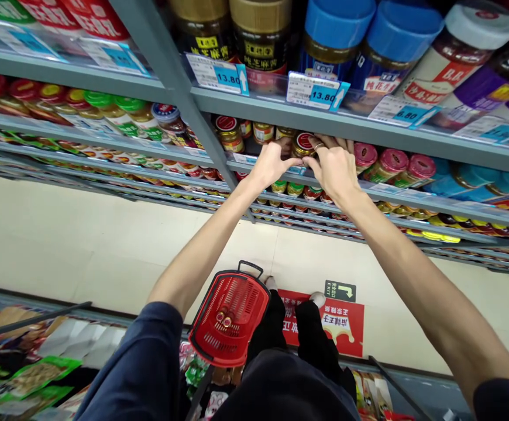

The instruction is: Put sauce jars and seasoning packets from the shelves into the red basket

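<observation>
A small glass jar [305,144] with a dark red and gold lid stands at the front of a shelf, between my two hands. My left hand [272,164] reaches in from its left, thumb stretched along the jar's front and fingers partly hidden in shadow. From the other side my right hand [336,169], with a ring on one finger, closes on the jar; its thumb is at the front and its fingers lie along the side. Similar jars stand to the left, among them a red-lidded jar [228,133] and a gold-lidded jar [263,132].
Just above my hands runs the upper shelf's edge [254,104] with price tags. Pink-lidded jars [394,162] stand to the right. A grey post [197,123] rises on the left. Below, a red shopping basket [241,292] holding small jars stands on the floor beside my feet.
</observation>
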Motion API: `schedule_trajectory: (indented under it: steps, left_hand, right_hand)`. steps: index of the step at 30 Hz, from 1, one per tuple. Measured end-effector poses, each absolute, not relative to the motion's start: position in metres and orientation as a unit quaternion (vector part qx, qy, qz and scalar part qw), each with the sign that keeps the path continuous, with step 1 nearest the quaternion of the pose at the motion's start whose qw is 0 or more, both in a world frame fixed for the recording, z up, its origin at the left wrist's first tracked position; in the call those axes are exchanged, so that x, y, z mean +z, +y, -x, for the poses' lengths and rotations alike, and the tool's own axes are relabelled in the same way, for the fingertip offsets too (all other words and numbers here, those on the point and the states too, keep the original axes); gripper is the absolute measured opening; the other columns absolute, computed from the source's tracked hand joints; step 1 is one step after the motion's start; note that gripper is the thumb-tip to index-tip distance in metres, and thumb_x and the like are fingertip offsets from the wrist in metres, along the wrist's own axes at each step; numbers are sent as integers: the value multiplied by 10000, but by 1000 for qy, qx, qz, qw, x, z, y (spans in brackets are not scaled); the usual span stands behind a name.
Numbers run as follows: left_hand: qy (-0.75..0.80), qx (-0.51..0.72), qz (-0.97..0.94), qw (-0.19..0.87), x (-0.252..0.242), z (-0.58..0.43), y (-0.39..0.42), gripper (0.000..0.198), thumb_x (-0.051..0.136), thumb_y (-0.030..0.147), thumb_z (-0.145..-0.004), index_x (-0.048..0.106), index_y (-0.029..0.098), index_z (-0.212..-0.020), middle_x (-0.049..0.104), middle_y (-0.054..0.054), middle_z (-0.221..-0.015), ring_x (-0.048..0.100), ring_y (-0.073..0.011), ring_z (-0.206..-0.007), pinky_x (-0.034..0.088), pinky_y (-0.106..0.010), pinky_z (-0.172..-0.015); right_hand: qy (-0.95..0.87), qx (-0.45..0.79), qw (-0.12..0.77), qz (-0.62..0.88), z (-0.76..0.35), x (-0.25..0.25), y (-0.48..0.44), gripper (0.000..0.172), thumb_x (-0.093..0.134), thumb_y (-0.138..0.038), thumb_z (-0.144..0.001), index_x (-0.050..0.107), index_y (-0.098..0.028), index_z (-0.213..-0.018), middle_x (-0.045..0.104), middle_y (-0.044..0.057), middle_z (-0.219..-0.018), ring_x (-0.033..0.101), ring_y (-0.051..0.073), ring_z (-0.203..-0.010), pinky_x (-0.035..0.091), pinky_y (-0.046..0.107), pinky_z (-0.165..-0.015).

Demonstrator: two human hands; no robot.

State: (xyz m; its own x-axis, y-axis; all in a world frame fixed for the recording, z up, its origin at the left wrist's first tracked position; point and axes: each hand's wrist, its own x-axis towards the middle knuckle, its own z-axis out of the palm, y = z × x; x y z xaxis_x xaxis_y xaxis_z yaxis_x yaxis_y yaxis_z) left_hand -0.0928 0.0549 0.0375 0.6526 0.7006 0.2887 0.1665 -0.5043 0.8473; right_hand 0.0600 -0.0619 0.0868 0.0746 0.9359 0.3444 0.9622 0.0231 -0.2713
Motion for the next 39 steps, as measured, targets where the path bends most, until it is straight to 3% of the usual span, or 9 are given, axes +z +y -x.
schedule_trajectory:
  steps: [6,13,18,22,29,33,36,39]
  left_hand:
    - [257,309,-818,411,34,87,53,425,774,345,-847,644,130,-1189,743,-148,-1125,677,-311,-1148,494,-477,-1088]
    - [252,298,-843,369,44,110,55,408,748,340,-860,665,125,-1197,736,-158,-1142,667,-308,-1139,496,-444,-1067]
    - [276,257,-878,297,44,145,61,286,655,330,-902,711,130,-1098,718,-132,-1104,642,-298,-1115,451,-468,-1092]
    - [273,254,-876,305,38,144,62,231,618,310,-906,742,141,-1002,710,-113,-1015,642,-283,-1052,457,-448,-1059]
    - [288,264,-868,307,24,137,69,281,621,328,-907,762,110,-1015,712,-138,-1033,639,-313,-1115,456,-429,-1050]
    - [290,268,-868,302,29,133,72,278,631,343,-912,770,130,-1024,706,-140,-1061,624,-343,-1174,444,-449,-1078]
    - [278,294,-870,282,34,143,56,315,644,367,-927,728,151,-1141,704,-133,-1126,583,-343,-1235,425,-482,-1099]
    - [335,380,-814,284,3,180,8,376,571,414,-987,626,215,-1301,663,-112,-1302,541,-288,-1304,400,-459,-1138]
  right_hand:
    - [-659,-11,211,721,-62,84,-63,423,556,-378,-995,610,-146,-1344,584,186,-1446,552,409,-1299,422,630,-1113]
    - [-684,-42,224,693,-55,93,-82,440,465,-368,-1025,553,-181,-1414,549,193,-1450,462,393,-1371,377,647,-1122]
    - [-660,-23,214,720,-42,75,-95,364,420,-378,-1047,652,-174,-1239,711,149,-1075,664,325,-1061,516,512,-954]
    - [-620,-27,225,751,-40,50,-83,374,448,-452,-1034,673,-170,-1134,707,84,-817,706,269,-842,553,446,-868]
    - [-640,-31,285,713,-49,33,-76,506,303,-520,-1068,653,-160,-1119,696,73,-843,718,253,-869,539,443,-880]
    - [-629,-20,246,737,-44,42,-76,430,358,-454,-1065,660,-156,-1137,692,79,-828,702,252,-845,520,415,-866]
    - [-613,-21,240,752,-35,50,-91,359,434,-405,-1046,646,-158,-1199,652,34,-746,647,195,-695,512,339,-768]
    - [-601,9,272,752,-20,37,-134,401,460,-418,-1038,575,-178,-1338,637,-12,-744,591,144,-621,495,284,-706]
